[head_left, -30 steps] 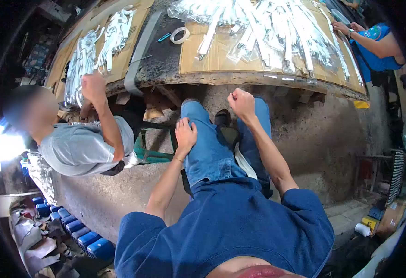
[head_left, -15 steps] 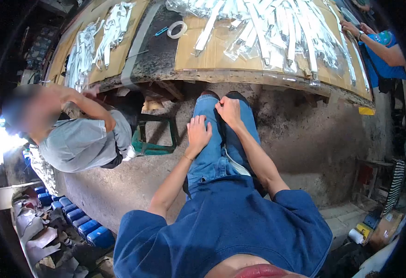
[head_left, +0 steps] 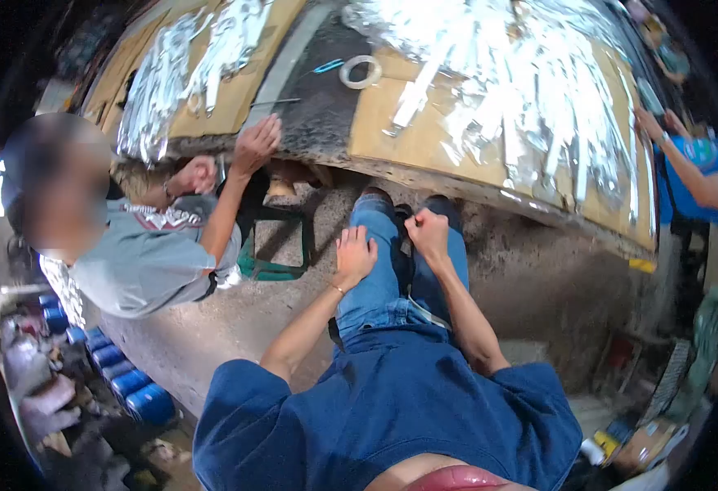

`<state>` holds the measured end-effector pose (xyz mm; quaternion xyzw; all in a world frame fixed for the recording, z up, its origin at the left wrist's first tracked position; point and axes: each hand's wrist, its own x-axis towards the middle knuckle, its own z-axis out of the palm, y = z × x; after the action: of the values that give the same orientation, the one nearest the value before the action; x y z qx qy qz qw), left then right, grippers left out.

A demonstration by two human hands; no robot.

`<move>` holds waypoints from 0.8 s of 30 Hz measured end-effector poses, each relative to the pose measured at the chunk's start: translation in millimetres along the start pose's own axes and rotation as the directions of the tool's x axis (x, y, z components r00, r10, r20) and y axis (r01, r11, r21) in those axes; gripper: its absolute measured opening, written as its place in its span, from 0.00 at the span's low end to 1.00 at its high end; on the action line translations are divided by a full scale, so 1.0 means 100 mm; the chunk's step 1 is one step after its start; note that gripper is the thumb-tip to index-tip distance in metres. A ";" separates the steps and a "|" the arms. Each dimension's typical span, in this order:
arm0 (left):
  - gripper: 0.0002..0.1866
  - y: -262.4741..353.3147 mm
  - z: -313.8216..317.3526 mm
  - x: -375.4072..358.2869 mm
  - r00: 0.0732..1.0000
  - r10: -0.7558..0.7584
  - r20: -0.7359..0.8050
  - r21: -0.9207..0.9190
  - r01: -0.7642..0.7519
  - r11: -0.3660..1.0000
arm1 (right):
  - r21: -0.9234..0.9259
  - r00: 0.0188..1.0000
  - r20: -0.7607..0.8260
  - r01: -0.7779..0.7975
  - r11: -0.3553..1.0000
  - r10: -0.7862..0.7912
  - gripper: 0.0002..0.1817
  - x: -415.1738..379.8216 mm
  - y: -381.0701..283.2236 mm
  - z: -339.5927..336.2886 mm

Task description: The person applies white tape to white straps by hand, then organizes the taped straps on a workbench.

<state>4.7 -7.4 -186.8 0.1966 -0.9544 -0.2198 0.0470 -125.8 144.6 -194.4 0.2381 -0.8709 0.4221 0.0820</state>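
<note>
My left hand (head_left: 356,255) lies flat on one thigh of my blue jeans (head_left: 375,219), its fingers spread and nothing in it. Over the other thigh is my right hand (head_left: 428,235), its fingers curled in; whatever it might hold is hidden. Beyond my knees stands a table with cardboard (head_left: 383,137) on it. Many white straps (head_left: 510,102) in clear plastic are heaped there. A roll of tape (head_left: 361,72) and a light-blue tool (head_left: 328,66) lie on the dark strip to the left of that heap.
A person in a grey shirt (head_left: 142,262) sits at the left near a green stool (head_left: 270,268), one hand raised by the table edge. Another person in blue (head_left: 697,168) is at the far right. Blue containers (head_left: 150,401) line the lower left floor.
The view has shifted, so the table appears turned and lower at the right. The seated person at the left has raised a hand toward the table edge. My hands remain on my thighs.
</note>
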 end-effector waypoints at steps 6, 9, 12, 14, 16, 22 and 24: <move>0.19 -0.19 0.13 0.69 0.966 0.258 -0.028 0.247 -0.243 0.938 | 0.108 0.985 0.105 -0.147 0.983 0.136 0.14 -0.34 0.01 -0.14; 0.17 -0.16 0.06 0.94 0.939 0.240 0.245 0.315 -0.311 0.896 | 0.143 0.971 0.095 -0.232 0.962 0.220 0.13 -0.41 0.08 -0.24; 0.13 -0.11 0.07 1.04 0.916 0.227 0.332 0.380 -0.350 0.856 | 0.203 0.961 0.068 -0.276 0.940 0.268 0.12 -0.43 0.10 -0.38; 0.15 -0.07 0.01 1.20 0.879 0.020 0.477 0.368 -0.220 0.904 | 0.243 0.950 0.051 -0.310 0.919 0.307 0.12 -0.50 0.09 -0.43; 0.21 -0.27 -0.09 1.47 0.886 -0.185 0.424 0.288 0.062 0.956 | 0.223 0.963 0.019 -0.266 0.938 0.269 0.12 -0.48 0.11 -0.47; 0.22 -0.50 0.25 1.29 0.866 -0.459 0.197 0.069 0.455 0.888 | 0.211 0.960 -0.074 -0.249 0.945 0.270 0.11 -0.40 0.23 -0.32; 0.21 -0.11 0.07 1.04 0.992 -0.021 -0.122 0.273 0.054 0.961 | 0.225 0.964 -0.057 -0.241 0.944 0.260 0.11 -0.32 0.21 -0.26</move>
<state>-88.2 -54.9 -197.3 0.2320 -0.9673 -0.0737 0.0714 -109.3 186.9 -203.1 0.1145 -0.8387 0.5310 0.0386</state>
